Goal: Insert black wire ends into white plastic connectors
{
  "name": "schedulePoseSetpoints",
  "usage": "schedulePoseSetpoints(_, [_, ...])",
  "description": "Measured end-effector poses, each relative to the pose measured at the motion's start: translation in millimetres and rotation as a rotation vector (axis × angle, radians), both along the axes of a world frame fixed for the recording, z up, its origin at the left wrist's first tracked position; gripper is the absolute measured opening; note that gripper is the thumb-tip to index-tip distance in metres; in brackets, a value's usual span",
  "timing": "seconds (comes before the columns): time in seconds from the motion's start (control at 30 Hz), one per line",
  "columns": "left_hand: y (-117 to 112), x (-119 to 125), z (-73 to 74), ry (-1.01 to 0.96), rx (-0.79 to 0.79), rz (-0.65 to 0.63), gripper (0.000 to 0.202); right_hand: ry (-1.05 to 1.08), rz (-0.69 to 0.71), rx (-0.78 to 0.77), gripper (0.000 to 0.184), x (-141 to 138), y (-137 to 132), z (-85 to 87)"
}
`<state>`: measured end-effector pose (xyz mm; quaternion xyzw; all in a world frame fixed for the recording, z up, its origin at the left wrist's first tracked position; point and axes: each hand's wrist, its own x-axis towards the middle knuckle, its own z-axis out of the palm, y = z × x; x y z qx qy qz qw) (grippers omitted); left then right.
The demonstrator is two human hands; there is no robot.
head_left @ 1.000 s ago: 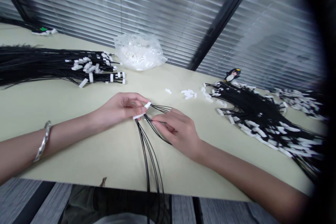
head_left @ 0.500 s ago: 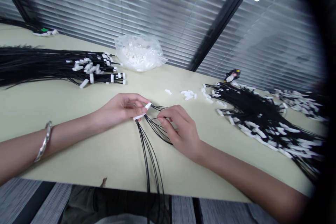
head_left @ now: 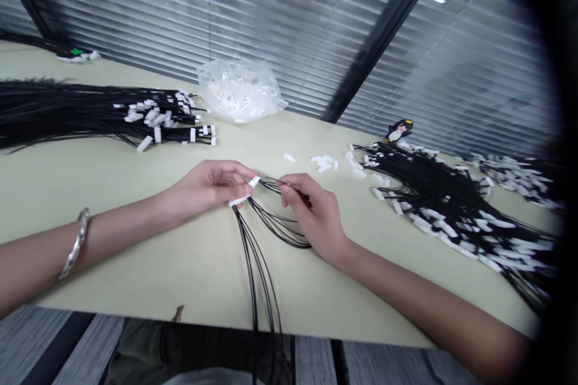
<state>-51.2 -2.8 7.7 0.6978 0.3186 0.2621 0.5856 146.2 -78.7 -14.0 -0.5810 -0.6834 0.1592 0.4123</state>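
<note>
My left hand (head_left: 205, 183) pinches a small white connector (head_left: 244, 190) just above the pale table (head_left: 112, 180). Several thin black wires (head_left: 255, 252) run from that connector toward me and drop over the table's front edge. My right hand (head_left: 316, 213) is right beside it, its fingers pinched on the end of one black wire (head_left: 275, 185) close to the connector. Other loose wire ends curve under my right palm.
A long bundle of black wires with white connectors (head_left: 149, 117) lies at the back left. A clear plastic bag of white connectors (head_left: 239, 93) sits behind my hands. Loose white connectors (head_left: 324, 162) and a large heap of finished wires (head_left: 447, 204) lie at the right.
My right hand has moved up and a little right along the wires, shifting its pinch to a wire end near the connector. My left hand has stayed put.
</note>
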Motion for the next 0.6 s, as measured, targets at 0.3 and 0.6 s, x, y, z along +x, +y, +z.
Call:
schedulePoseSetpoints(0.3, [2.5,-1.1,-3.4,-0.022,-0.010,-0.008,0.033,0.013,0.050,0.040,0.021,-0.1,-1.7,-2.0])
schedulePoseSetpoints(0.6, [-0.6,0.5,1.1,-0.006,-0.010,-0.008,0.032,0.036,-0.031,-0.019,0.025,0.6,0.3,-1.1])
